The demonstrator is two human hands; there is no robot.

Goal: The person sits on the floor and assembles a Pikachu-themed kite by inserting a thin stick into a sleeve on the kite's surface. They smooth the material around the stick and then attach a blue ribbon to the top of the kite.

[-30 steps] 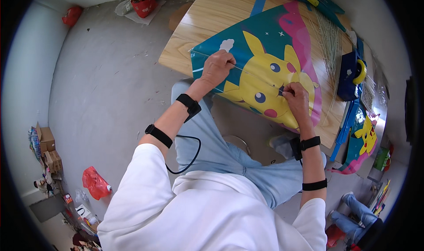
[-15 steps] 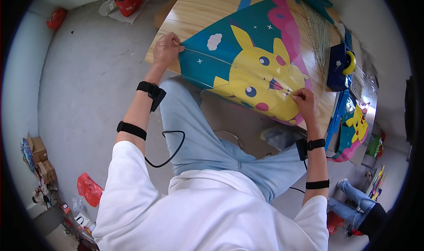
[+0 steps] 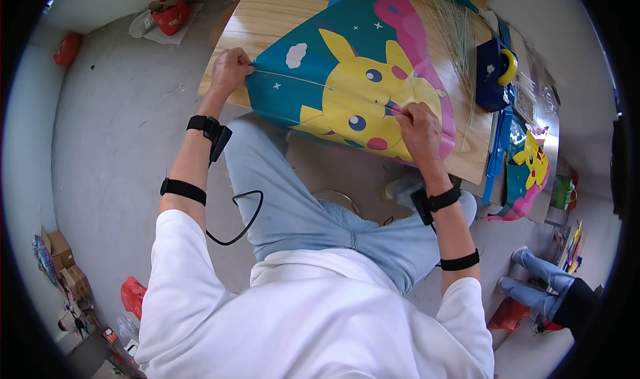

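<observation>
A kite sail (image 3: 310, 104), teal with a pink scalloped edge and a big yellow cartoon character, lies on the wooden table in front of me. Lengthwise over it runs a thin pale rod (image 3: 293, 78). At the pointed left corner of the sail, my left hand (image 3: 230, 72) pinches the rod's end with closed fingers. My right hand (image 3: 421, 132) is closed too, thumb and fingertips gripping the rod beside the character's mouth. Its fingers hide the rod there, and I cannot tell whether it also holds the sail.
Beyond the sail lies a bundle of thin rods (image 3: 453, 29). A dark blue holder with a yellow ring (image 3: 508, 67) stands at the table's right. Another printed sail (image 3: 530, 159) hangs there. Another person's jeans (image 3: 543, 289) show lower right. A red bag (image 3: 173, 18) sits on the floor, far left.
My right hand has slid leftward along the rod, from the character's cheek to its mouth. My left hand stays at the corner. The whole view has shifted slightly.
</observation>
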